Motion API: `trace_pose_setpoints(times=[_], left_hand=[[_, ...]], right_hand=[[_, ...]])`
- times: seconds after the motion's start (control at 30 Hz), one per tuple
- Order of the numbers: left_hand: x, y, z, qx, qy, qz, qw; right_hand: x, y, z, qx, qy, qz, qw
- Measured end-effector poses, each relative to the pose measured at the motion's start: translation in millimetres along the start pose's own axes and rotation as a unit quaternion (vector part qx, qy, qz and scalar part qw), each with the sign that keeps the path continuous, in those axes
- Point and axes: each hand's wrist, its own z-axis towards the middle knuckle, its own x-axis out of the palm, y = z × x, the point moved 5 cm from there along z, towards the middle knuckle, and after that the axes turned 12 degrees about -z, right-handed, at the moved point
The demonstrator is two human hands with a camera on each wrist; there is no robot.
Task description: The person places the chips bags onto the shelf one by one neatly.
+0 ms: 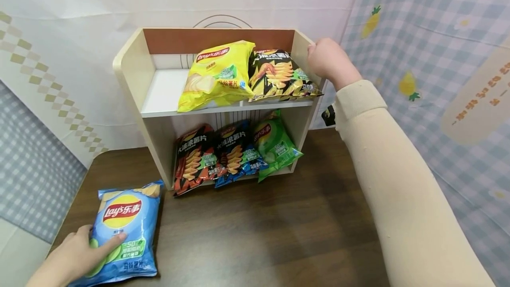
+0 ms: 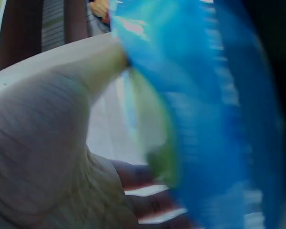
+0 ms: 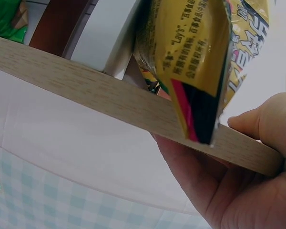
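At the lower left of the head view, my left hand (image 1: 81, 251) grips a blue bag of potato chips (image 1: 129, 229), thumb across its front and fingers at its left edge. The left wrist view shows the blue bag (image 2: 195, 109) blurred, close to my palm (image 2: 43, 143). Up at the right, my right hand (image 1: 330, 61) holds the side panel of a small two-tier shelf (image 1: 127, 70). In the right wrist view my thumb lies on one face of the wooden panel (image 3: 105, 95) and my fingers on the other, beside a black and yellow chip bag (image 3: 195, 62).
On the upper tier, a yellow chip bag (image 1: 219, 74) leans beside the black and yellow bag (image 1: 275, 74). Below stand a red and black bag (image 1: 197, 158), a blue and black bag (image 1: 239, 152) and a green bag (image 1: 275, 145). Patterned cloth (image 1: 438, 34) hangs around the brown table (image 1: 255, 234).
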Motion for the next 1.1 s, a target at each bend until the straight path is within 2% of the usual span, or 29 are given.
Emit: trace_pose_setpoints(times=[0.17, 0.3, 0.47, 0.7, 1.0, 1.1], left_hand=[[8.0, 4.1, 7.7, -0.004, 0.028, -0.057, 0.998], [11.1, 3.7, 8.6, -0.011, 0.045, -0.105, 0.9933], [12.6, 2.5, 5.8, -0.015, 0.043, -0.132, 0.9903], [7.8, 2.9, 5.2, -0.009, 0.019, -0.134, 0.9907], [-6.0, 3.2, -3.8, 0.048, -0.059, -0.123, 0.9895], [-9.8, -0.3, -8.6, 0.056, -0.072, -0.126, 0.9878]], right_hand=[[0, -1, 0.5, -0.002, 0.0, 0.002, 1.0], [2, -2, 0.7, -0.002, -0.001, -0.001, 1.0], [2, -2, 0.6, -0.001, -0.005, -0.003, 1.0], [3, -3, 1.2, 0.003, 0.004, -0.004, 1.0], [1, -1, 0.4, 0.001, 0.002, -0.005, 1.0], [0, -1, 0.7, 0.002, 0.002, -0.007, 1.0]])
